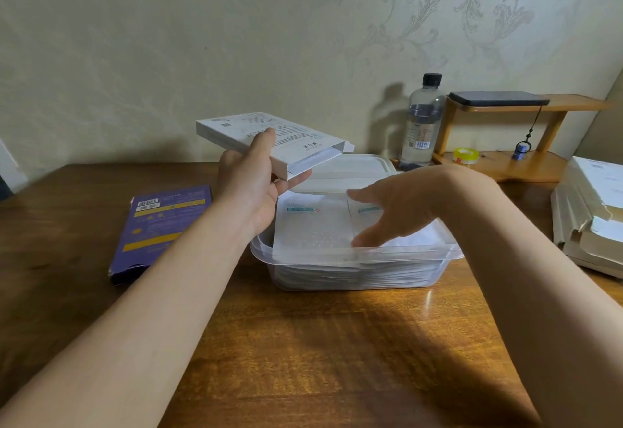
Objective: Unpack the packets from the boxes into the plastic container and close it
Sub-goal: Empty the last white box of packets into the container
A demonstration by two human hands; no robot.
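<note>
My left hand grips a flat white box in the air above the left rim of the clear plastic container, its open end pointing right. White packets with teal labels lie stacked inside the container, up to its rim. My right hand reaches into the container with spread fingers resting on the top packets. The container's white lid lies just behind it. A purple box lies flat on the table to the left, partly under my left forearm.
A wooden table carries everything. A water bottle stands behind the lid. At the back right a small wooden shelf bears a dark phone and a yellow tape roll. Stacked papers lie at the right edge.
</note>
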